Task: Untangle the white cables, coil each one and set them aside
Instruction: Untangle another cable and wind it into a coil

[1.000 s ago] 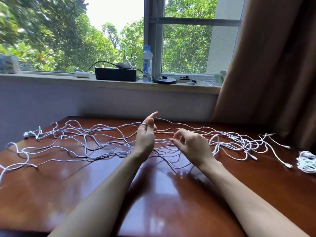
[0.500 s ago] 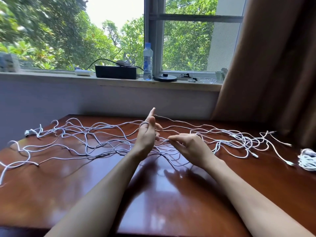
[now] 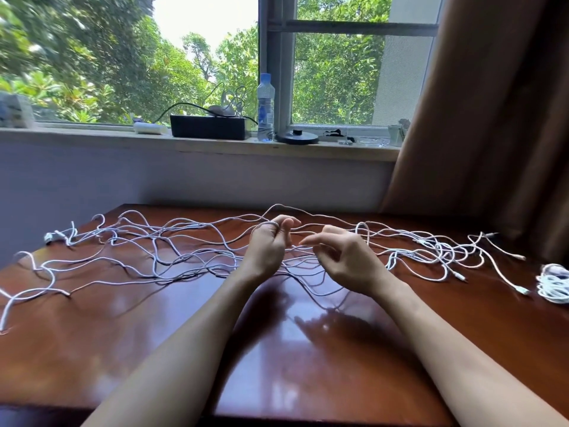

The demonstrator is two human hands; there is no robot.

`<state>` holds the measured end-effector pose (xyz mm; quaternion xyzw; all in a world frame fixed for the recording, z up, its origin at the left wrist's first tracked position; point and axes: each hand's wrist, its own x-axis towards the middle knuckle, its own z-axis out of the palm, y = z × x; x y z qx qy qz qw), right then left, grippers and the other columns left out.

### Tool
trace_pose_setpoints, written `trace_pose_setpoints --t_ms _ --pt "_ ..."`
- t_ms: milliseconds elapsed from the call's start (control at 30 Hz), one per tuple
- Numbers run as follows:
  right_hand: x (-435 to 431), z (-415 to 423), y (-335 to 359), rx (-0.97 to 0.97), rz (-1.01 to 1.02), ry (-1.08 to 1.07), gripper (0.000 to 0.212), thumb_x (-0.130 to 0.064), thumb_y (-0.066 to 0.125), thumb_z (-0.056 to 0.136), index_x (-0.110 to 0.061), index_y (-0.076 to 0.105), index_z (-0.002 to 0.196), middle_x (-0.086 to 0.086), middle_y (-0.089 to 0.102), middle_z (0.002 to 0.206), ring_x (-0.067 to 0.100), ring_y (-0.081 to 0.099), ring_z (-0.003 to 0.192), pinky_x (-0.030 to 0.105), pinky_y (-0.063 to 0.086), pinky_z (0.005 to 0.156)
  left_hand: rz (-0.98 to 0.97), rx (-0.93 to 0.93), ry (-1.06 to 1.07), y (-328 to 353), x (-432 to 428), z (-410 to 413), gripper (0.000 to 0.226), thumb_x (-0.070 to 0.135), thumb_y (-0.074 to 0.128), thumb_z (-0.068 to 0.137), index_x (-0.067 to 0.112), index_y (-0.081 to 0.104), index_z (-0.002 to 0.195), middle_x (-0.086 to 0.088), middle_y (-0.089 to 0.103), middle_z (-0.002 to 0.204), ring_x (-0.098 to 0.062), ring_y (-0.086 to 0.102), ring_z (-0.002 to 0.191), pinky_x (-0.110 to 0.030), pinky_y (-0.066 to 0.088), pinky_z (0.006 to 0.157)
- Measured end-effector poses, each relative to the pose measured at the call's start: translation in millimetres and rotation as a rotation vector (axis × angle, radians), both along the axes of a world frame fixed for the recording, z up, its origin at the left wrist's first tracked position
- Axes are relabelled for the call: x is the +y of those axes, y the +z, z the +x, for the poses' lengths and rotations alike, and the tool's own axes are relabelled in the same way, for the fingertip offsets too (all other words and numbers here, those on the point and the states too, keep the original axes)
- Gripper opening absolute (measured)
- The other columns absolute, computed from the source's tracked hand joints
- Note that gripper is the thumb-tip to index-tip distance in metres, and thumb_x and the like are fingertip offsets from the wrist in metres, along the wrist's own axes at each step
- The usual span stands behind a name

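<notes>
— Head view, left side: what's there?
— Loose white cables (image 3: 172,246) sprawl tangled across the brown table (image 3: 92,349), from its left edge past both hands.
— And mid-table?
— There the left hand (image 3: 266,248) is raised, fingers curled, with one strand looped over its forefinger.
— Beside it?
— The right hand (image 3: 351,263), thumb and forefinger pinching a strand, other fingers bent.
— Far right?
— A coiled cable (image 3: 554,286) lies at the table's right edge, apart from the tangle.

Has folded the upright fingers of the left hand (image 3: 266,246) forward over the white cable (image 3: 271,224) looped there. Has seemingly loosened the right hand (image 3: 348,260) from its tight pinch, fingers spread wider, though blurred.
</notes>
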<state>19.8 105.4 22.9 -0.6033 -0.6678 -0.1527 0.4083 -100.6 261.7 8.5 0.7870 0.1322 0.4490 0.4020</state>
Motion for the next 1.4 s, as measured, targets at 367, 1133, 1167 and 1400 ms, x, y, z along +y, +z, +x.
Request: trace_pose_setpoints --t_ms 367,1133,1167,1400 --pt "-11 6 9 -0.155 0.242 -0.504 0.054 -0.074 0.055 0.082 -0.023 0.064 0.068 -0.011 0.052 0.058 0.016 0.06 0.057 0.03 0.041 0.059 0.225 0.236 0.046 8 -5 -13 0.068 0.074 0.025 0.09 0.026 0.073 0.092 0.012 0.058 0.055 -0.011 0.06 0.066 -0.036 0.05 0.075" --pt "-7 20 3 -0.026 -0.062 -0.407 0.016 -0.035 0.065 0.091 -0.026 0.058 0.08 -0.015 0.053 0.066 0.01 0.048 0.073 0.031 0.04 0.069 -0.683 -0.025 -0.349 21 -11 -12 0.071 0.032 0.024 0.098 0.008 0.05 0.037 0.003 0.026 0.042 -0.013 0.013 0.036 -0.023 0.005 0.044" --pt "-8 22 3 -0.015 -0.077 -0.418 0.014 -0.037 0.065 0.092 -0.026 0.06 0.084 -0.013 0.056 0.068 0.012 0.051 0.072 0.03 0.038 0.067 -0.738 -0.051 -0.38 22 -10 -12 0.068 0.031 0.026 0.096 0.007 0.05 0.037 0.005 0.022 0.039 -0.012 0.012 0.037 -0.021 0.006 0.045" --pt "-10 24 4 0.092 -0.099 -0.372 0.021 -0.046 0.068 0.091 -0.029 0.056 0.093 -0.009 0.063 0.07 0.012 0.061 0.065 0.032 0.047 0.064 -0.985 -0.296 -0.645 27 -10 -20 0.045 0.03 0.035 0.078 0.003 0.049 0.044 0.001 0.023 0.04 -0.01 0.019 0.037 -0.02 0.008 0.048"
